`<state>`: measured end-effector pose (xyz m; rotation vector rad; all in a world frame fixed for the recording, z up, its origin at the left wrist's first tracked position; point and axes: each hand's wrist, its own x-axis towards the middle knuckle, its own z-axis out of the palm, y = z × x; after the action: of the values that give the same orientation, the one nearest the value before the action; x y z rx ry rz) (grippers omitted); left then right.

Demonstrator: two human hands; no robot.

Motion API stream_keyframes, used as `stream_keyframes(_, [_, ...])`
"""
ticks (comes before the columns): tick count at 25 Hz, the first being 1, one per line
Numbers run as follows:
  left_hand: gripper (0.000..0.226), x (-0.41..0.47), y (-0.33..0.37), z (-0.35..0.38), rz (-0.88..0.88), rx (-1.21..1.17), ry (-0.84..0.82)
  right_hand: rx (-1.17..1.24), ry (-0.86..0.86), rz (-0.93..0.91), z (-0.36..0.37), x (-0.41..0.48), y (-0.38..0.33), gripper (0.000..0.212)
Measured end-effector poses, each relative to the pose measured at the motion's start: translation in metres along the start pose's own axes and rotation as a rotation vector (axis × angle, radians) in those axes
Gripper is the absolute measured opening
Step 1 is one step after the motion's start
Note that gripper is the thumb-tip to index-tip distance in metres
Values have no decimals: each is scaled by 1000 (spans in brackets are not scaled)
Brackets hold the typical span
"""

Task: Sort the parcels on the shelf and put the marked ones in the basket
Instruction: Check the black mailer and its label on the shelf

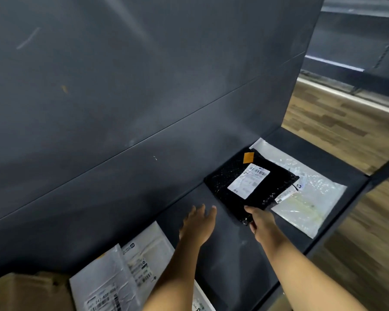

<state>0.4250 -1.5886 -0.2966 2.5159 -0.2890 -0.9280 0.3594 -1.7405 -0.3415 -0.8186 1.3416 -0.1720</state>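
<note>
Black parcel (225, 189), orange sticker (248, 157) at its far corner, lies at the shelf's (234, 254) right end, overlapping a clear parcel (312, 198). Right hand (262, 223) pinches its near corner, so it stretches away toward the back wall. Left hand (198, 225), fingers spread, holds nothing just left of it.

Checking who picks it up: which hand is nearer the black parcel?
Right. The right hand grips the black parcel by its near corner; the left hand hovers open over the shelf, left of it.
</note>
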Motion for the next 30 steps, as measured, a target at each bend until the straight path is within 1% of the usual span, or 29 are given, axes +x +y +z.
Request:
stream_keyframes(1, [64,0,-1,-3,-2,-5,14,17,-14,-20,2,-3,-3,36])
stream_keyframes(3, [62,-1,-3,-8,10,-8,32,76,-60,-46,-3,-12,-9,26])
stream_keyframes(5, [61,-6,-2,-15,51,5,42,106,-110,-88,-17,-22,-14,24])
stream_keyframes(7, [63,-16,1,-23,58,-27,78,79,-166,-147,-38,-35,-21,25])
stream_keyframes(9, [66,-28,1,-30,67,-86,117,0,-186,-199,-59,-48,-30,30])
stream_keyframes(11, [69,-44,0,-39,96,-198,171,-69,-224,-231,-76,-63,-38,36])
stream_keyframes(14, [67,-70,-3,-56,133,-463,240,-87,-422,-260,-85,-96,-45,40])
stream_keyframes(16, [56,-88,-11,-71,177,-600,248,-124,-546,-282,-79,-118,-44,42])
stream_keyframes(19, [42,-120,-40,-95,182,-679,293,-182,-672,-316,-59,-149,-34,44])
stream_keyframes(22, [45,-154,-83,-117,160,-770,349,-233,-765,-342,-28,-185,-20,47])
stream_keyframes(25, [49,-177,-123,-133,133,-872,441,-303,-851,-396,-1,-221,-2,44])
stream_keyframes(27, [47,-191,-143,-141,139,-933,487,-339,-872,-431,11,-242,9,41])
stream_keyframes(30, [48,-207,-162,-150,146,-967,506,-357,-870,-460,20,-263,22,40])
